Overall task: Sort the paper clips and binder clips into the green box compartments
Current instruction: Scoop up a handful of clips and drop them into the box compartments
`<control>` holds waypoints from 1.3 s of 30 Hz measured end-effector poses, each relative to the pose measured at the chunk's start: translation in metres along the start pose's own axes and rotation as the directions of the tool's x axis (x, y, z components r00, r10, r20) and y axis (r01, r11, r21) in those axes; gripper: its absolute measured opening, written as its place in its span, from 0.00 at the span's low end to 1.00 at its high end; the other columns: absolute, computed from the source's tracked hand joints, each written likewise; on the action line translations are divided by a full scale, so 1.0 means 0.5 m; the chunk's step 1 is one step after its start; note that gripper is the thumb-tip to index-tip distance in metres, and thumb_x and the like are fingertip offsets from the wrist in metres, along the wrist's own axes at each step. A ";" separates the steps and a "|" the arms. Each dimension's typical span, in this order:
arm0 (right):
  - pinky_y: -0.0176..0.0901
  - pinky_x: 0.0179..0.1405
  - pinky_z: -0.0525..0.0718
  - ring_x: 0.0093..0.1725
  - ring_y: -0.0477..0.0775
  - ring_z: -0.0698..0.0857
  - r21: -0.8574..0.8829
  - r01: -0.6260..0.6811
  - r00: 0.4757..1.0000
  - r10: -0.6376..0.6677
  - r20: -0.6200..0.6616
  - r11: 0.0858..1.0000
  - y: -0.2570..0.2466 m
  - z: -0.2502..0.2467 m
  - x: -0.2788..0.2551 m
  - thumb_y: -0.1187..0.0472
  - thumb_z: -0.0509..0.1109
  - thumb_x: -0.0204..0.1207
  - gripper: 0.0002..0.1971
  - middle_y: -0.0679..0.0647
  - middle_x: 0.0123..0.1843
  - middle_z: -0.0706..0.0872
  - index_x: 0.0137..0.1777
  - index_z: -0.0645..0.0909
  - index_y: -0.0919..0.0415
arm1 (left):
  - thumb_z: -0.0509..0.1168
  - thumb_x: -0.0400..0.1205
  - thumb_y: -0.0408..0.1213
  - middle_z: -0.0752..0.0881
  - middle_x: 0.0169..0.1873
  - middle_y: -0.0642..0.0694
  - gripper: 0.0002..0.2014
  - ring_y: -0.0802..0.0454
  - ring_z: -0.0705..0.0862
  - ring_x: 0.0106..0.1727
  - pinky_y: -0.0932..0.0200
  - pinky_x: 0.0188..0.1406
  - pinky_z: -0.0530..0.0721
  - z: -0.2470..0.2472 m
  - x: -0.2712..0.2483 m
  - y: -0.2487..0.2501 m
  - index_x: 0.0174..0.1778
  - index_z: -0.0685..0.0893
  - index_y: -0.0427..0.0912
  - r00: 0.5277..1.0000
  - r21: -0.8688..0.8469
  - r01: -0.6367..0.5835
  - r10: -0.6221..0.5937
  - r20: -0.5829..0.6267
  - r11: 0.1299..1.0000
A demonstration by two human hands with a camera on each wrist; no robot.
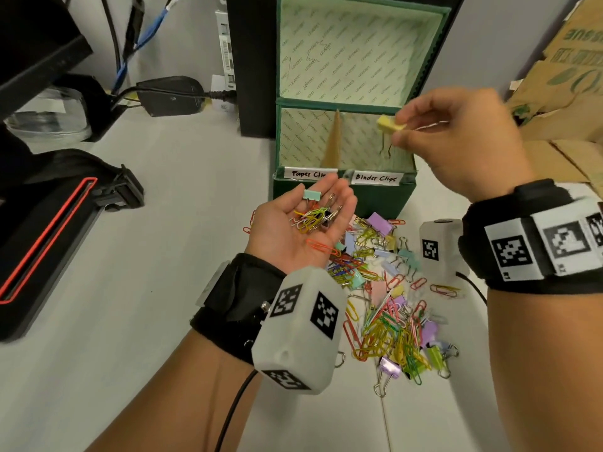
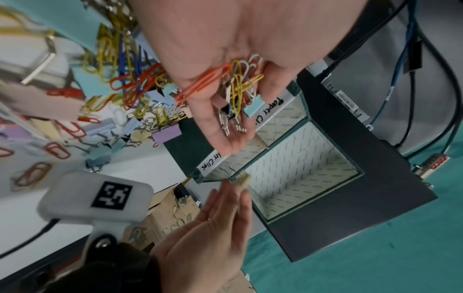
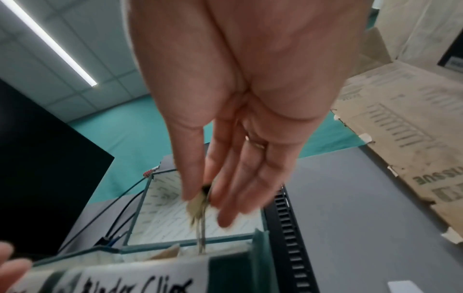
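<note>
Most of the clips are not sorted yet: a big mixed pile of clips (image 1: 391,295) lies on the white table (image 1: 146,321), nearest to the viewer, at about 5 o'clock from the left hand. Coloured paper clips and pastel binder clips are tangled together there.

Just behind the pile, the left hand (image 1: 303,223) is turned palm up with relaxed, spread fingers and carries a small handful of clips (image 1: 315,215), among them a mint binder clip (image 1: 311,194) and an orange paper clip (image 1: 323,246).

Farther, at 1 o'clock from the left hand, the right hand (image 1: 456,141) pinches a yellow binder clip (image 1: 390,125) between thumb and fingertips. It hangs over the right compartment of the green box (image 1: 342,194), above the label "Binder Clips" (image 1: 375,178). I judge that it is about to be dropped there.

Both compartments, separated by a brown divider (image 1: 333,138), show only their patterned lining where it is visible; the bottom near the front wall is hidden, so I cannot tell if some clips already lie inside. The lid (image 1: 359,47) stands open at 12 o'clock. So the task seems to be near its beginning.
</note>
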State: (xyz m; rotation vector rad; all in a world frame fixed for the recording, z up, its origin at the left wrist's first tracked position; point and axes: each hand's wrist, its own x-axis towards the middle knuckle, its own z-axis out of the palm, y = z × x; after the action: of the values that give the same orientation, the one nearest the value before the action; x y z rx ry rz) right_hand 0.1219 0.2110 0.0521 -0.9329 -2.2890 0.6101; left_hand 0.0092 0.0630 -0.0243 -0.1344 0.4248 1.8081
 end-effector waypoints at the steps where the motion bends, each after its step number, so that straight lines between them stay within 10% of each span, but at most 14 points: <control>1: 0.39 0.48 0.85 0.47 0.43 0.87 -0.059 -0.003 0.998 0.007 0.063 0.998 -0.002 0.001 -0.003 0.53 0.78 0.72 0.07 0.42 0.47 0.89 0.50 0.86 0.45 | 0.55 0.87 0.36 0.88 0.47 0.31 0.19 0.39 0.88 0.47 0.42 0.51 0.87 0.000 0.000 0.001 0.55 0.84 0.23 1.000 0.000 0.000 0.000 -0.001 1.000; 8: 0.27 0.39 0.72 0.49 0.33 0.82 -0.102 0.122 0.945 -0.085 0.316 0.987 -0.083 0.009 -0.041 0.45 0.75 0.74 0.05 0.29 0.41 0.82 0.47 0.87 0.40 | 0.54 0.86 0.35 0.89 0.45 0.30 0.20 0.37 0.89 0.43 0.42 0.55 0.86 0.004 -0.001 0.000 0.48 0.86 0.22 1.000 0.009 -0.014 0.014 -0.022 1.000; 15: 0.34 0.41 0.78 0.50 0.44 0.84 -0.197 0.210 0.890 -0.104 0.443 0.958 -0.101 0.059 -0.054 0.45 0.76 0.71 0.10 0.44 0.48 0.89 0.50 0.90 0.44 | 0.55 0.87 0.34 0.90 0.38 0.34 0.25 0.39 0.89 0.43 0.41 0.60 0.82 0.005 0.002 -0.008 0.31 0.90 0.26 0.999 0.116 -0.030 0.033 -0.026 0.993; 21: 0.51 0.52 0.85 0.51 0.47 0.83 -0.222 0.191 0.901 -0.081 0.426 0.956 -0.105 0.071 -0.059 0.50 0.78 0.70 0.05 0.42 0.45 0.87 0.46 0.90 0.41 | 0.54 0.87 0.35 0.90 0.37 0.35 0.26 0.41 0.90 0.38 0.42 0.55 0.84 0.000 0.003 -0.011 0.30 0.90 0.28 1.000 0.119 -0.020 0.021 -0.014 0.993; 29: 0.38 0.42 0.84 0.45 0.46 0.86 -0.094 0.133 0.904 -0.082 0.419 0.987 -0.115 0.046 -0.062 0.52 0.78 0.71 0.04 0.46 0.45 0.89 0.44 0.89 0.46 | 0.53 0.87 0.34 0.89 0.40 0.33 0.17 0.39 0.90 0.41 0.42 0.52 0.86 0.007 -0.002 -0.008 0.46 0.84 0.27 0.998 0.086 -0.051 0.053 -0.024 0.995; 34: 0.18 0.35 0.78 0.38 0.34 0.86 0.016 0.097 0.914 -0.096 0.395 0.995 -0.113 0.031 -0.059 0.53 0.80 0.70 0.04 0.41 0.38 0.90 0.43 0.89 0.47 | 0.53 0.87 0.33 0.89 0.36 0.32 0.20 0.37 0.90 0.39 0.40 0.54 0.83 0.012 -0.007 -0.014 0.40 0.86 0.26 0.998 0.062 -0.057 0.058 -0.017 0.996; 39: 0.26 0.38 0.85 0.36 0.40 0.89 0.124 0.055 0.954 -0.089 0.285 0.991 -0.102 0.016 -0.052 0.54 0.80 0.70 0.05 0.46 0.36 0.91 0.44 0.89 0.49 | 0.51 0.88 0.36 0.89 0.45 0.30 0.22 0.36 0.88 0.49 0.41 0.56 0.85 0.010 -0.004 -0.015 0.49 0.85 0.22 1.000 0.053 -0.009 0.009 -0.011 0.999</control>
State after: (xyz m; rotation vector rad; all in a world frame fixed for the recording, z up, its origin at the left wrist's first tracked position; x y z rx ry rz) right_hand 0.1079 0.1571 0.0676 -0.7403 -2.5010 0.8879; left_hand 0.0173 0.0646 -0.0208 -0.1061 0.4809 1.8040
